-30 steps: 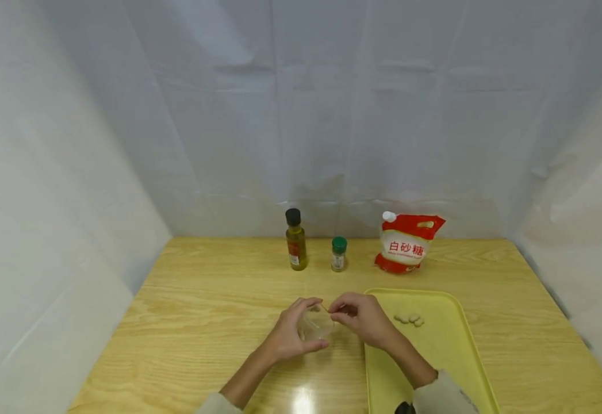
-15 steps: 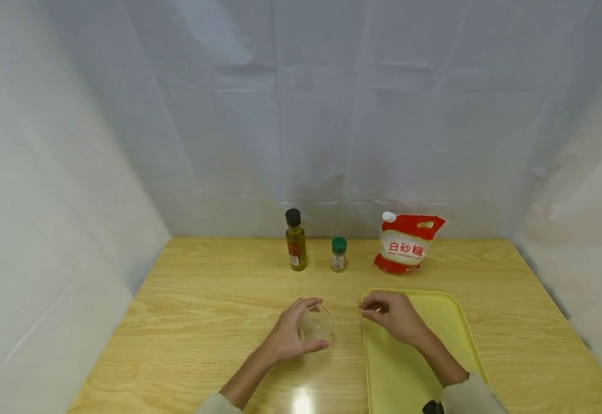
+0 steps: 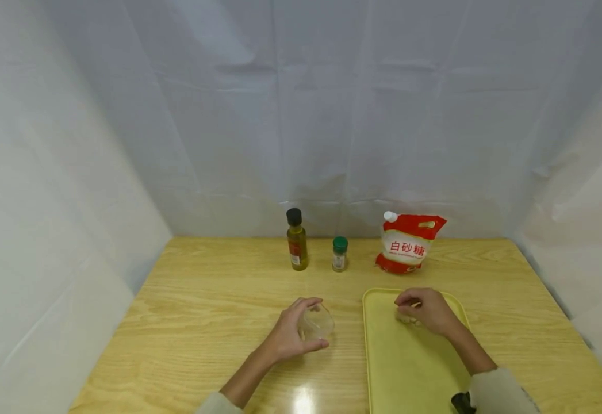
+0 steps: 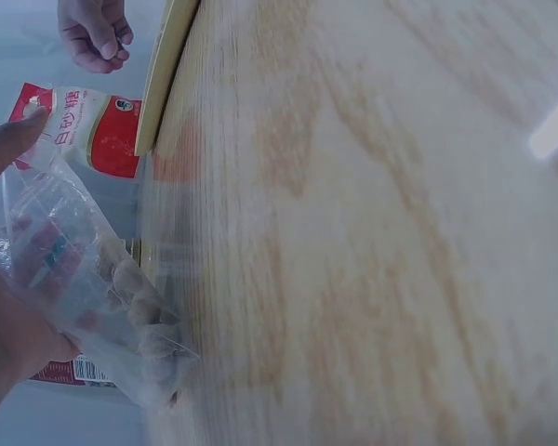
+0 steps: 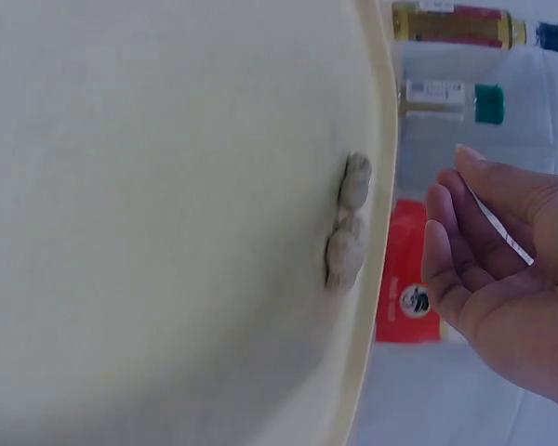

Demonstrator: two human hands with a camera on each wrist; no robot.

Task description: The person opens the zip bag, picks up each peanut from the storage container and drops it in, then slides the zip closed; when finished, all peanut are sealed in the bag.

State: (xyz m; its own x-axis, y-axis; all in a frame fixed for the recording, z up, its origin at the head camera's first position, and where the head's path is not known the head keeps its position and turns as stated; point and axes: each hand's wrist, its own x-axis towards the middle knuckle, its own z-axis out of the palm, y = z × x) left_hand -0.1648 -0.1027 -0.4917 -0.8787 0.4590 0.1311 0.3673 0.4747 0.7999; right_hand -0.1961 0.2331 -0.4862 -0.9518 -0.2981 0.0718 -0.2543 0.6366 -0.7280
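My left hand (image 3: 286, 338) grips a clear plastic bag (image 3: 316, 323), thumb and fingers curved around its sides and its mouth held wide. In the left wrist view, several peanuts (image 4: 141, 307) lie at the bottom of this bag (image 4: 60, 218). Over the far part of the yellow tray (image 3: 409, 368) hovers my right hand (image 3: 430, 310), its fingers loosely bent with nothing between them. Just below its fingertips, pale peanuts (image 3: 409, 318) rest on the tray, partly hidden by the hand. The right wrist view shows these peanuts (image 5: 352, 223) near the tray's raised edge, apart from the fingers.
Along the back of the wooden table (image 3: 218, 287) stand an oil bottle (image 3: 296, 241) with a black cap, a small green-capped spice jar (image 3: 339, 254) and a red and white sugar bag (image 3: 408, 244). Pale sheeting (image 3: 311, 115) hangs behind and at both sides.
My right hand has moved from the bag's mouth rightward to above the peanuts on the tray. The left hand and the bag have stayed in place.
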